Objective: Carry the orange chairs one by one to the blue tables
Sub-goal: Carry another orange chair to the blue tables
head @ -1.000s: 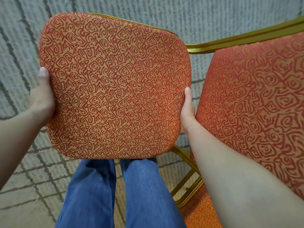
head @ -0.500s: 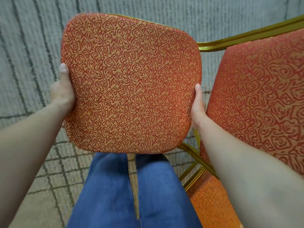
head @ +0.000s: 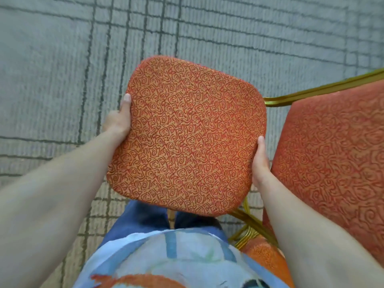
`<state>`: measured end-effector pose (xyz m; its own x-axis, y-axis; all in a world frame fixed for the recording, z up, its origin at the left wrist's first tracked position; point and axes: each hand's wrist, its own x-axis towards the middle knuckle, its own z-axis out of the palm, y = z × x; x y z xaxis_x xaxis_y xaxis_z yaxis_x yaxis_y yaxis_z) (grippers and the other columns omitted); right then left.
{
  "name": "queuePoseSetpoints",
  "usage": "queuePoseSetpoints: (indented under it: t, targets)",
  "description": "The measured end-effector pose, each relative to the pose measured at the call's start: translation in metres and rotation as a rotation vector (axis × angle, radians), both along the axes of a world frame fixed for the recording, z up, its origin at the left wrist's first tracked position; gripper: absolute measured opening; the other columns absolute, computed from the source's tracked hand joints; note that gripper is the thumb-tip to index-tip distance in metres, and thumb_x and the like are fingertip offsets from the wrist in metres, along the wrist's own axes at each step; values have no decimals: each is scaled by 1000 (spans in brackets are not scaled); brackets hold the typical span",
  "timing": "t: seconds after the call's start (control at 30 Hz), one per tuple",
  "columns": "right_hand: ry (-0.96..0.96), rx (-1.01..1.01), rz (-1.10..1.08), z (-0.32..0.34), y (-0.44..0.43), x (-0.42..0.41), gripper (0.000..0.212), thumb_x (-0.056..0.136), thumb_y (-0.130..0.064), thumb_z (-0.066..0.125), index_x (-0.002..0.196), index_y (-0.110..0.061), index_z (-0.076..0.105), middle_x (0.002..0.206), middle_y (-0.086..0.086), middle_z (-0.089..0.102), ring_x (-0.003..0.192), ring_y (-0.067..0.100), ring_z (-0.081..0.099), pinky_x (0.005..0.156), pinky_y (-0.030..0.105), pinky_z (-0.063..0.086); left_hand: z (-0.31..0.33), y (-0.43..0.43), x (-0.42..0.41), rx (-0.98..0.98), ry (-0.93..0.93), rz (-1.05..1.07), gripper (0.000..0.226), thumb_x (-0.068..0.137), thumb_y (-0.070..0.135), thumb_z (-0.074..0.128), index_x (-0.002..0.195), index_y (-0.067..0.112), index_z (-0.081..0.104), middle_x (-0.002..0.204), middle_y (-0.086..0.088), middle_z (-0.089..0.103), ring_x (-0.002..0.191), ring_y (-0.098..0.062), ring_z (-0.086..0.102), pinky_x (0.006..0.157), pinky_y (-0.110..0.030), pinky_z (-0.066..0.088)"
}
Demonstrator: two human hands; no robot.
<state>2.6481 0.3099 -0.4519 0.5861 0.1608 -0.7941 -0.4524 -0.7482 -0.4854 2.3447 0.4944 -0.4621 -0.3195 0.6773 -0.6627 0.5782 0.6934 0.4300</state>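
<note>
I see the left hand [head: 117, 121] and the right hand [head: 260, 161] clamped on opposite sides of the orange chair [head: 187, 136], above the grey carpet [head: 52, 80].

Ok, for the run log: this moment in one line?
left hand: grips orange chair, left edge | right hand: grips right edge | second chair: at right

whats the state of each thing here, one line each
held chair: seat gripped at both sides, in front of the person
left hand: grips the seat's left edge
right hand: grips the seat's right edge
second chair: at the right, not held
</note>
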Motion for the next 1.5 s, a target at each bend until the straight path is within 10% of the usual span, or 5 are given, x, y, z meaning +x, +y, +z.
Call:
queuePoseSetpoints:
  t: [0.6, 1.5]
  targets:
    - [-69, 12, 310, 75, 91, -125, 93, 83, -76, 43, 133, 2, 53, 130, 17, 59, 120, 34, 55, 106, 40, 42, 73, 24, -168, 73, -14, 145, 110, 77, 86, 28, 130, -7, 53, 136, -31, 49, 128, -42, 47, 110, -42, 33]
    - [47, 289, 876, 112, 468, -402, 83, 85, -77, 39, 134, -12, 56, 129, 11, 60, 119, 30, 56, 106, 42, 42, 158, 208, -446, 318, 69, 660, 107, 80, 84, 23, 122, -7, 59, 128, -31, 55, 120, -41, 53, 101, -40, 39]
